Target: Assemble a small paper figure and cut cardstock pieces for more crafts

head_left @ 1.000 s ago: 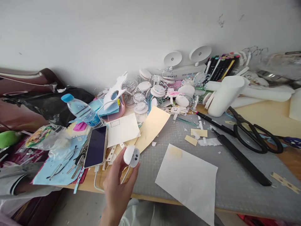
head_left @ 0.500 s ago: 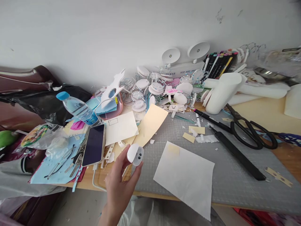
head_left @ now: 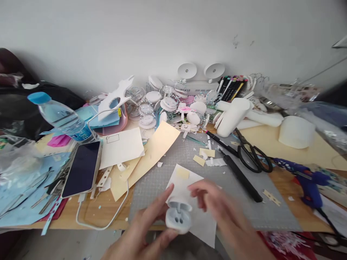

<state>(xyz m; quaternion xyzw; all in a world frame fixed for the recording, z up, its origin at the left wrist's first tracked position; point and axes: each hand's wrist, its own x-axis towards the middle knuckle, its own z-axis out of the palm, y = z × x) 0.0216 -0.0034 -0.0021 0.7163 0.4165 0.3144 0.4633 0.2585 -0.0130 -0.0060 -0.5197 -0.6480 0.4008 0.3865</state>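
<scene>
A white earbud case [head_left: 178, 219] with its lid raised rests in the fingers of my left hand [head_left: 145, 229]. Two dark slots show inside the case, and it is held above the table's front edge. Just right of it is my right hand [head_left: 219, 209], blurred by motion, with its forefinger stretched out and the other fingers loosely curled. No object shows in that hand, and it is apart from the case. Beneath both hands lies a sheet of white paper [head_left: 173, 177] on the grey cutting mat [head_left: 151, 191].
On the left are a phone [head_left: 82, 169] with a white cable, and a water bottle [head_left: 61, 115]. White paper discs [head_left: 168, 104] crowd the back. Right of the paper lie a black pen-like tool [head_left: 241, 177], scissors [head_left: 252, 155] and a blue glue gun [head_left: 306, 180].
My left hand has brought the earbud case down and to the right. My right hand has come into view beside it. The camera has turned right, showing the glue gun.
</scene>
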